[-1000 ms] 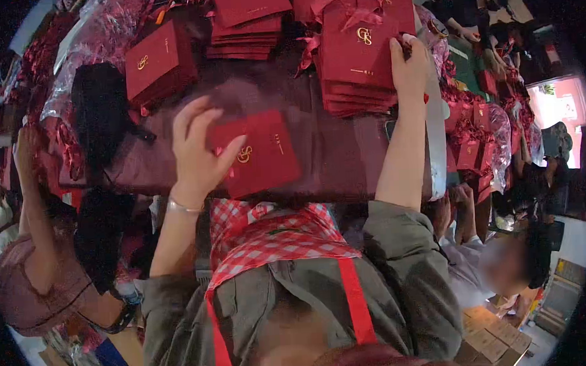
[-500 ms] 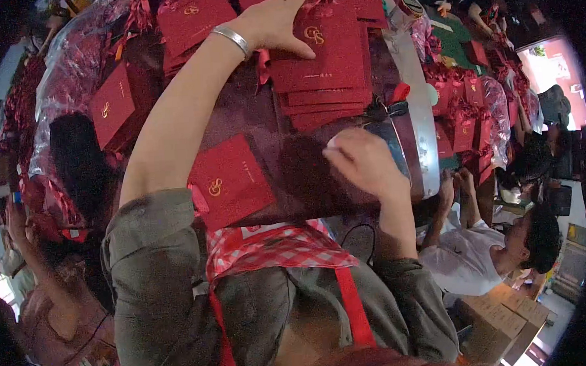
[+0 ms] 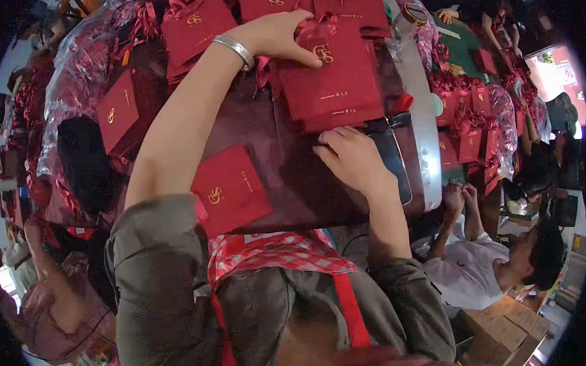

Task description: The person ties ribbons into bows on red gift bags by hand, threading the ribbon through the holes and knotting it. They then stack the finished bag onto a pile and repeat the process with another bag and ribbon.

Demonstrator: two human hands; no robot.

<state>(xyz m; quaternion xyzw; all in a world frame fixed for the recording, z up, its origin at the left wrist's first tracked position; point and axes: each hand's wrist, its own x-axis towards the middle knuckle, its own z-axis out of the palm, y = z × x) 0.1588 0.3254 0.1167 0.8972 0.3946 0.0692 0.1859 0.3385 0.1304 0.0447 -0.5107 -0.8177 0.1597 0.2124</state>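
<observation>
My left hand (image 3: 275,41) reaches over a stack of dark red gift bags (image 3: 334,81) with gold lettering and ribbon handles. Its thumb lies on the front of the top bag and the fingers reach its upper edge, gripping it. At the stack's lower edge is my right hand (image 3: 358,160), fingers curled together; a small pale spot shows at its fingertips, and what they hold, if anything, is hidden. A single red bag (image 3: 230,191) lies flat near the table's front edge, beside my left forearm. A dark phone (image 3: 391,161) rests right of my right hand.
More red bags (image 3: 199,29) lie in piles along the back. Another red bag (image 3: 118,112) stands at the left near a black object (image 3: 83,154) and clear plastic wrap (image 3: 69,82). At the right, a co-worker in a white shirt (image 3: 466,267) sits near cardboard boxes (image 3: 506,324).
The bags under my left hand have shifted slightly right, and the lower edges are closer together. My right hand has moved up to the stack's bottom edge, uncovering more of the phone.
</observation>
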